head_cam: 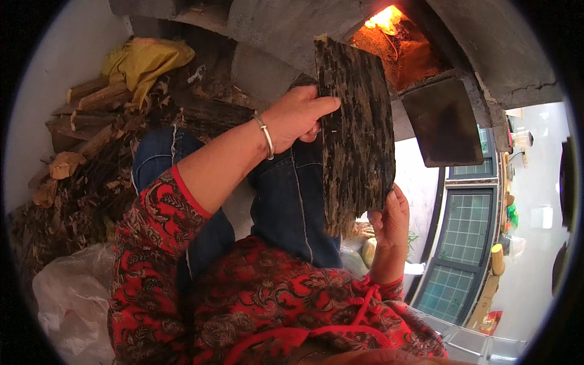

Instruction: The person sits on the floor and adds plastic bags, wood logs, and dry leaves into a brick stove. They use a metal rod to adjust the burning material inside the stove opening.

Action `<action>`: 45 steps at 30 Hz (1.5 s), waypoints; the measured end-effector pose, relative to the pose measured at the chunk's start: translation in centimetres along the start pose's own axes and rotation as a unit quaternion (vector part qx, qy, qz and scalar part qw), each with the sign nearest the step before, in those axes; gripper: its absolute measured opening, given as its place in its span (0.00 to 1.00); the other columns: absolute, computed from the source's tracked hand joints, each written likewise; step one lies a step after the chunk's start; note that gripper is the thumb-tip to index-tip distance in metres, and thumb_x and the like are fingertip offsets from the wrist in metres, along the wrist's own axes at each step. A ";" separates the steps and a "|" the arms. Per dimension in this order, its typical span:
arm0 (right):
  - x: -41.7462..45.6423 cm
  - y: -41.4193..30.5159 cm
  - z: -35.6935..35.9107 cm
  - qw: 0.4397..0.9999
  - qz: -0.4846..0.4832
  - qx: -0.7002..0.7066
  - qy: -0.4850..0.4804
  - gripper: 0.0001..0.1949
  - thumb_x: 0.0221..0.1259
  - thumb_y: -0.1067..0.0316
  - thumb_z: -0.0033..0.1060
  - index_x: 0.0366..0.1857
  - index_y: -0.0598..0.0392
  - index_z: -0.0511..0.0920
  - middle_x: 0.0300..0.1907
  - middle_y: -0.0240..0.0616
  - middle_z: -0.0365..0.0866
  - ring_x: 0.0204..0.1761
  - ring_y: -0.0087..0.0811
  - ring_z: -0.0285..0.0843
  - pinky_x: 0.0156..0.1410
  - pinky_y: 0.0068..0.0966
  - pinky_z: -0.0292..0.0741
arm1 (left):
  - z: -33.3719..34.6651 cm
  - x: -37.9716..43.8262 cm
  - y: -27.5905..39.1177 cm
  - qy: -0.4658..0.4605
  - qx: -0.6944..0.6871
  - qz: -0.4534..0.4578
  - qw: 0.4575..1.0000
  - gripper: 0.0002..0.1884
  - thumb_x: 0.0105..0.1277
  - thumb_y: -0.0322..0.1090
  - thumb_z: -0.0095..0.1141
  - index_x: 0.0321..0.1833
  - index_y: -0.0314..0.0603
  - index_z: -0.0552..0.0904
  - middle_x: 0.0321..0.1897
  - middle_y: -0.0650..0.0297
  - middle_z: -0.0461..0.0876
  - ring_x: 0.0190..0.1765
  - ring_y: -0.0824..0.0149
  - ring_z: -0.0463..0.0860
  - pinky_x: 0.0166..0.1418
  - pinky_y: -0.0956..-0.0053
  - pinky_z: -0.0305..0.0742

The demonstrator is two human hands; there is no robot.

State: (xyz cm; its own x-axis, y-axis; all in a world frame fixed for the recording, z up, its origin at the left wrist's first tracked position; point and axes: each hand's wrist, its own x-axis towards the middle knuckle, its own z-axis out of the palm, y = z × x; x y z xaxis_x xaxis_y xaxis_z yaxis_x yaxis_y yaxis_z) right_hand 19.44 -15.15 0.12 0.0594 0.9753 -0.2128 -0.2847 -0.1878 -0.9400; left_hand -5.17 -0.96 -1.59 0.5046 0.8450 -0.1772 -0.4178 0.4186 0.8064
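Note:
A weathered, dark wooden board (356, 137) with a ragged lower end is held up over my knees. My left hand (299, 112), with a silver-coloured bangle on the wrist, grips its left edge, thumb lying on the face. Lower down, my right hand (391, 214) holds the right edge near the bottom corner; some of its fingers are hidden behind the wood. The board's far end reaches close to the mouth of a stove firebox (417, 64), partly covering it. Flames (385, 20) burn bright inside. A dark metal door (442, 123) hangs open beside that mouth.
Split firewood (98, 98) and dry leaves and twigs (100, 182) are heaped on the left, with a yellow woven sack (146, 64) on top. Another dark plank (210, 114) lies beyond my left forearm. Clear plastic sheeting (75, 301) sits at lower left. Gourds (368, 252) show behind my right wrist.

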 end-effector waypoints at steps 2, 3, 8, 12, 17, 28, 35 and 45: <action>0.0 -0.1 0.3 1.000 -0.010 0.013 0.012 0.16 0.68 0.62 0.56 0.54 0.60 0.73 0.37 0.39 0.83 0.16 0.14 0.66 0.16 0.07 0.60 | 0.2 0.1 0.1 0.010 -0.004 0.010 1.000 0.14 0.69 0.43 0.56 0.42 0.41 0.69 0.26 0.70 0.66 0.18 0.80 0.63 0.19 0.82 0.53; 0.3 0.0 0.2 0.999 -0.019 0.025 0.019 0.16 0.68 0.63 0.56 0.53 0.60 0.73 0.37 0.38 0.82 0.16 0.15 0.65 0.16 0.08 0.60 | 0.1 0.0 0.6 -0.014 0.002 0.006 1.000 0.16 0.69 0.46 0.57 0.42 0.42 0.69 0.28 0.70 0.67 0.22 0.80 0.66 0.21 0.82 0.57; 1.7 0.4 0.6 0.994 -0.028 0.089 0.060 0.14 0.68 0.63 0.56 0.51 0.59 0.74 0.36 0.36 0.82 0.16 0.14 0.63 0.17 0.08 0.59 | 0.0 -0.7 0.6 -0.088 -0.001 0.007 0.996 0.27 0.69 0.49 0.56 0.61 0.36 0.68 0.33 0.70 0.71 0.31 0.80 0.71 0.29 0.83 0.64; 3.3 0.0 0.2 0.985 -0.039 0.161 0.051 0.13 0.69 0.62 0.54 0.49 0.59 0.74 0.36 0.34 0.80 0.19 0.14 0.63 0.20 0.08 0.60 | -0.7 -0.6 0.0 -0.121 0.028 0.008 0.992 0.33 0.71 0.46 0.54 0.71 0.35 0.60 0.45 0.62 0.79 0.33 0.78 0.72 0.33 0.85 0.68; 7.3 -0.3 -0.3 0.986 -0.072 0.141 0.048 0.10 0.72 0.63 0.50 0.46 0.59 0.73 0.32 0.29 0.75 0.20 0.14 0.57 0.20 0.11 0.56 | -1.4 -0.9 -0.2 -0.140 0.056 0.003 0.989 0.27 0.71 0.40 0.52 0.68 0.33 0.64 0.50 0.58 0.80 0.34 0.79 0.72 0.34 0.85 0.70; 23.3 -2.5 0.0 0.978 -0.162 0.078 0.106 0.05 0.70 0.67 0.53 0.38 0.56 0.72 0.25 0.27 0.69 0.22 0.19 0.62 0.25 0.17 0.60 | -2.6 -0.7 -0.3 -0.118 0.090 -0.008 0.989 0.23 0.70 0.38 0.52 0.64 0.32 0.69 0.49 0.58 0.80 0.35 0.79 0.74 0.36 0.85 0.71; 33.3 -6.2 0.4 0.952 -0.198 -0.002 0.234 0.07 0.66 0.68 0.58 0.39 0.59 0.73 0.26 0.32 0.71 0.24 0.24 0.68 0.26 0.22 0.68 | -2.9 -0.9 -0.5 -0.118 0.110 -0.015 0.987 0.21 0.70 0.38 0.52 0.62 0.34 0.72 0.48 0.59 0.82 0.35 0.78 0.75 0.37 0.84 0.71; 45.8 -11.3 1.2 0.899 -0.177 0.150 0.371 0.08 0.63 0.69 0.61 0.37 0.55 0.71 0.24 0.35 0.76 0.20 0.28 0.70 0.22 0.25 0.66 | -2.5 -0.9 -0.8 -0.123 0.115 -0.044 0.985 0.17 0.71 0.36 0.51 0.59 0.35 0.74 0.47 0.59 0.82 0.34 0.78 0.75 0.36 0.83 0.71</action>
State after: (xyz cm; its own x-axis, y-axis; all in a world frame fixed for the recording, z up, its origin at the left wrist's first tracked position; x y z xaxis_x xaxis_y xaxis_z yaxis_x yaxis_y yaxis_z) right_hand 24.27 31.72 1.28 0.7878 0.6001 -0.1389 -0.3607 0.2667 -0.8937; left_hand -7.17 -1.21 -3.43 0.7106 0.6907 -0.1339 -0.1954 0.3765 0.9056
